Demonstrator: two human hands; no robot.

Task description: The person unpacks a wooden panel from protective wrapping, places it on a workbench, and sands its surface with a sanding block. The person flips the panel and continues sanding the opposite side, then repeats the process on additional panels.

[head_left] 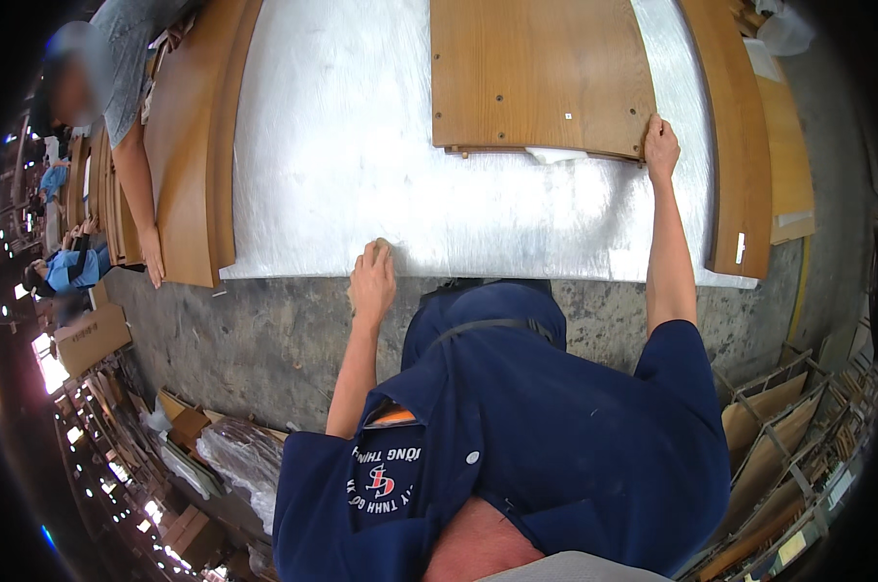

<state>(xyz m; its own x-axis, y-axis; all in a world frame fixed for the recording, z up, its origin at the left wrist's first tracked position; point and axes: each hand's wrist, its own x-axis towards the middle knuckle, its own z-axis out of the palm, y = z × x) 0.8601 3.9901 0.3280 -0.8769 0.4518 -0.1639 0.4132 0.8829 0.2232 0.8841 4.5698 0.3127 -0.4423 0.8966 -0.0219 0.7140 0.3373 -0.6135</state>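
A brown wooden panel with several dark holes near its edges lies at the far middle right of a table covered in shiny silvery film. It seems to rest on another board, and a bit of white material sticks out beneath its near edge. My right hand is closed on the panel's near right corner. Close to the table's front edge, my left hand has its fingers curled over the film. Something small and brownish may be at its fingertips, too little of it showing to name.
Long wooden boards flank the film, one on the left and one on the right. A co-worker's arm reaches along the left board. Behind me stand a rack of panels and plastic-wrapped material; a cardboard box sits at left.
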